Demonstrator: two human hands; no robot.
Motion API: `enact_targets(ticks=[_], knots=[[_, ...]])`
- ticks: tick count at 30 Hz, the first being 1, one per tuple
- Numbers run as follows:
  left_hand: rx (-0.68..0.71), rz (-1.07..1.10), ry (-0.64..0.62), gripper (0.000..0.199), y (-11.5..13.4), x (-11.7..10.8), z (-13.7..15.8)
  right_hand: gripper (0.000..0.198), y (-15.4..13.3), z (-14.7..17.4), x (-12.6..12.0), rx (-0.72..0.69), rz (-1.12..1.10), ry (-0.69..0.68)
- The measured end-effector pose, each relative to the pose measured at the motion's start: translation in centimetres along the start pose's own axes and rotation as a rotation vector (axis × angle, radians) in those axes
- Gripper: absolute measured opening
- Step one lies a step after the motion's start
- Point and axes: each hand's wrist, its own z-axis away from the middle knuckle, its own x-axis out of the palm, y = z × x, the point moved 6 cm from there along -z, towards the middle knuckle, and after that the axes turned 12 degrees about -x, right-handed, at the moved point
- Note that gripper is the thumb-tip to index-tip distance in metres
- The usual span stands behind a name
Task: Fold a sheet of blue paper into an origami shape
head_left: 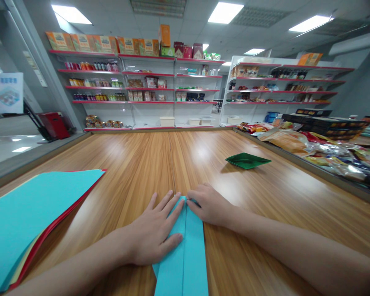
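A folded strip of light blue paper (193,250) lies lengthwise in front of me on the wooden table, a seam running down its middle. My left hand (156,230) rests flat on the strip's left side, fingers spread and pointing away from me. At the strip's far right corner, my right hand (211,205) has its fingers curled, with thumb and forefinger pinching the paper's edge. Beyond my right hand sits a folded dark green paper piece (248,160), shaped like a small boat.
A stack of coloured paper sheets (43,201), light blue on top with red and yellow below, lies at the left. Packaged snacks (336,152) and black boxes (327,123) crowd the right, past the table's raised rim (308,168). Stocked shelves (148,88) stand behind.
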Motion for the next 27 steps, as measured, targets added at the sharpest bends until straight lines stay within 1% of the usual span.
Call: enact_targets(ticks=[10, 17, 27], knots=[[0.0, -0.004, -0.004, 0.071, 0.15, -0.11, 0.01, 0.024, 0.25, 0.02, 0.38, -0.057, 0.01, 0.0], [0.003, -0.001, 0.0, 0.069, 0.16, -0.11, 0.02, 0.027, -0.3, 0.09, -0.01, -0.115, 0.03, -0.016], [-0.004, 0.001, -0.008, 0.07, 0.22, -0.17, 0.03, 0.026, -0.62, 0.0, -0.25, -0.199, 0.033, -0.084]])
